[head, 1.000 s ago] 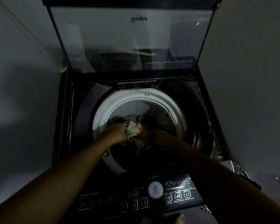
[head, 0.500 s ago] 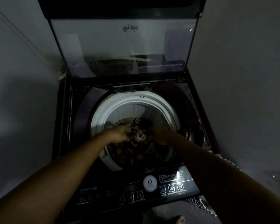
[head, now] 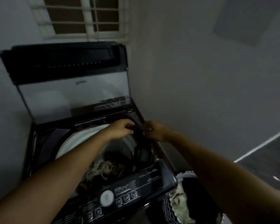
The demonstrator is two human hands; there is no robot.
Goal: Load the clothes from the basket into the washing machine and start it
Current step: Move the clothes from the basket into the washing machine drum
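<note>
While both arms are stretching out over the washing machine, the left hand and right hand are gripping a dark garment between them. The left fingers are curling round its top edge and the right hand is pinching it from the other side, both closed tight on the cloth. It's a bit blurry, but the garment is hanging straight down from the hands, with its lower end dangling into the right side of the drum. The other clothes are lying well below the hands, at the near side of the drum. The lid is standing open at the far side.

Compared to a second ago, the hands aren't pressing down on the pile inside the drum any more. They're now sitting up near the far right rim with this dark piece. The view is also swinging right, so the basket is showing at the near right corner.
</note>
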